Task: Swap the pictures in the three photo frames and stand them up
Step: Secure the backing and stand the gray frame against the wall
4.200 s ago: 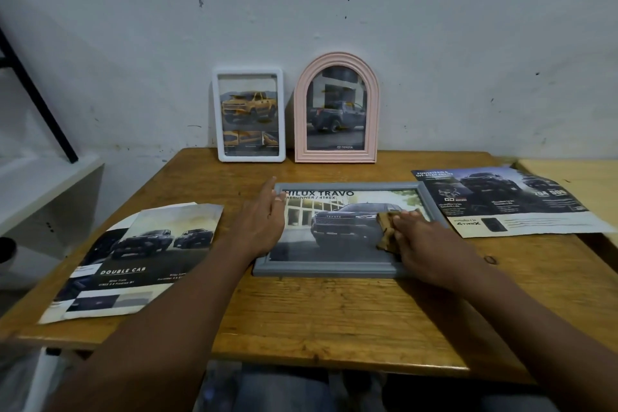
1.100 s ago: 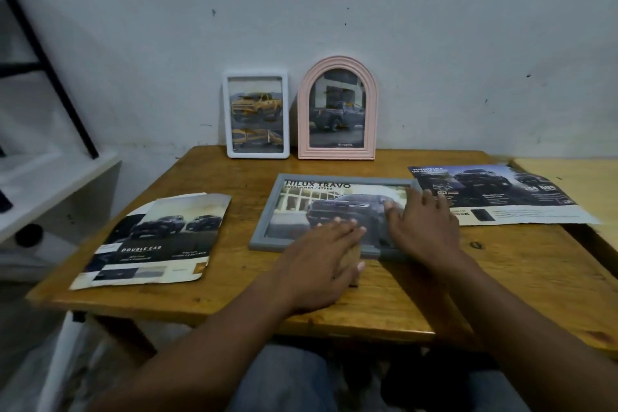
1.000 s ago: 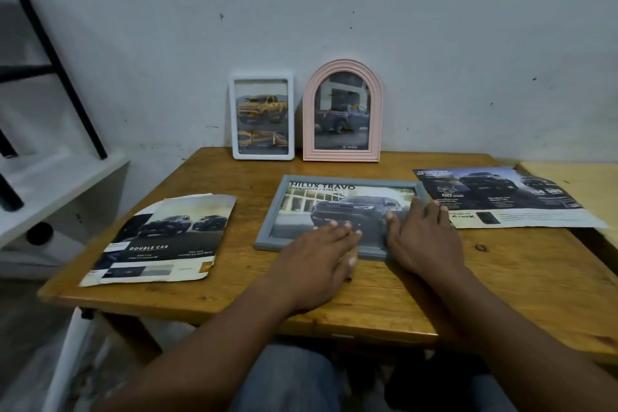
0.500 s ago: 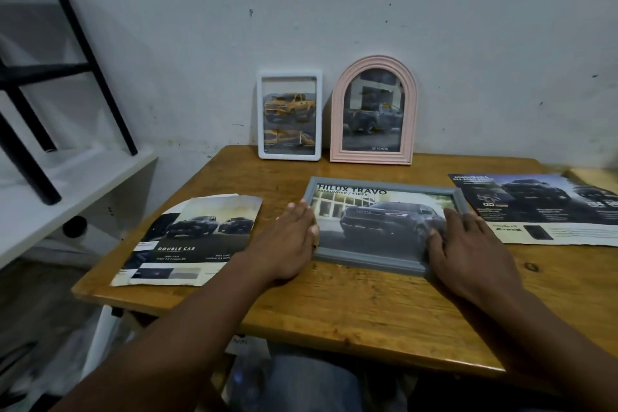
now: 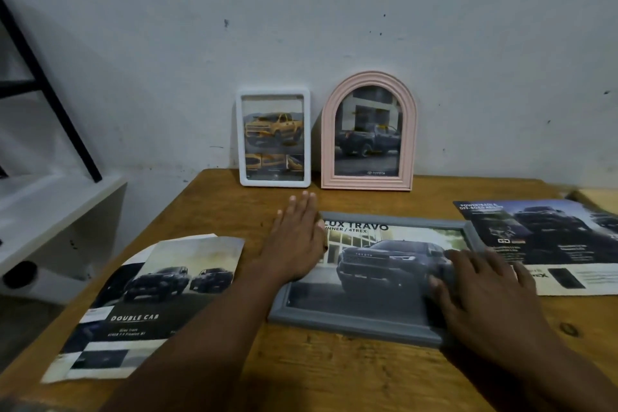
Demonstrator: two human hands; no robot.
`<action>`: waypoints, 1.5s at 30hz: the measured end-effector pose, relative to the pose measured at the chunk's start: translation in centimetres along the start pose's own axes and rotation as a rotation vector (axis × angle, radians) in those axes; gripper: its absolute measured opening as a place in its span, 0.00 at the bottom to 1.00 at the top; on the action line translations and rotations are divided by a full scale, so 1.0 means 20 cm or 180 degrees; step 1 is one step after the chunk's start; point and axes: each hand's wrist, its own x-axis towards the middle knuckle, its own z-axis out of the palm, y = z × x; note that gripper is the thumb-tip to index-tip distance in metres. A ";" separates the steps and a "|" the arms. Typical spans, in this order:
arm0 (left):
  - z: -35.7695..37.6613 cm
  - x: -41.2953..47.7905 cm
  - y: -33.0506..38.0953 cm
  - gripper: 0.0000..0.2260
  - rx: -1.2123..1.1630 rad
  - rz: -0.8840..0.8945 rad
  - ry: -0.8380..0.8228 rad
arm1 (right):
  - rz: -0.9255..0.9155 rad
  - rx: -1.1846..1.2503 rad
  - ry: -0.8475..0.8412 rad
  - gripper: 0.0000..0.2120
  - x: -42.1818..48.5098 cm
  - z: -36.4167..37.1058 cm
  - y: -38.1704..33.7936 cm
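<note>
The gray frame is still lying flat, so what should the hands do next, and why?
Probably grip the gray frame by its sides and tip it upright. It lies flat on the table with its picture in, while the white frame and pink frame already stand. The left hand and right hand rest open at its ends.

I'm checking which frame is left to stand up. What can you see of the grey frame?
The grey frame is a plain landscape rectangle lying flat, face up, on the wooden table. It holds a dark pickup picture with partly hidden "TRAVO" lettering. The left hand covers its upper left corner; the right hand lies flat over its right end.
</note>
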 end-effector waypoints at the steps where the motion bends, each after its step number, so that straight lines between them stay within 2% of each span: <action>1: 0.00 -0.02 0.00 0.27 -0.0185 -0.0009 0.0326 | -0.0213 0.0052 0.0030 0.28 0.06 -0.02 -0.05; 5: -0.01 -0.08 0.01 0.31 -0.0729 -0.0390 0.1284 | -0.1686 0.1069 -0.0037 0.26 0.39 -0.01 -0.41; 9: 0.00 -0.11 0.01 0.32 -0.0944 -0.0790 0.1558 | -0.2170 0.0896 -0.0423 0.26 0.61 0.09 -0.71; 12: 0.00 -0.10 0.02 0.29 -0.0802 -0.0708 0.1404 | -0.2067 0.0717 -0.0172 0.24 0.69 0.13 -0.71; 15: 0.00 -0.09 0.04 0.27 -0.0314 -0.0272 0.1128 | -0.1684 0.0456 0.0099 0.16 0.73 0.10 -0.55; 17: 0.01 -0.06 0.03 0.26 0.0122 0.0198 0.0712 | -0.1460 0.0197 0.0100 0.11 0.73 0.08 -0.39; 20: 0.05 -0.02 0.00 0.22 0.0536 0.0627 0.0074 | -0.1205 -0.0043 0.0110 0.12 0.69 0.07 -0.15; 26: 0.06 -0.02 0.00 0.23 0.0636 0.0524 -0.0076 | -0.0838 -0.0135 0.0340 0.11 0.57 0.05 0.16; 32: 0.05 -0.03 0.03 0.23 0.0682 0.0420 -0.0199 | -0.0264 -0.0025 0.0168 0.14 0.52 0.00 0.29; 36: 0.04 -0.04 0.04 0.23 0.0625 0.0372 -0.0274 | 0.0053 0.0781 0.0328 0.11 0.44 -0.10 0.36; 38: 0.03 -0.04 0.04 0.24 0.0470 0.0314 -0.0341 | 0.0046 0.1134 0.0401 0.10 0.36 -0.19 0.41; 40: 0.02 -0.05 0.05 0.24 0.0251 0.0239 -0.0336 | -0.0034 0.1203 0.0250 0.09 0.27 -0.29 0.47; 42: 0.01 -0.08 0.07 0.24 0.0033 0.0161 -0.0156 | -0.0245 0.1032 -0.0130 0.11 0.16 -0.37 0.51; 45: -0.03 -0.14 0.09 0.25 0.0139 0.0065 0.0096 | -0.0512 0.0517 -0.0395 0.11 0.01 -0.42 0.51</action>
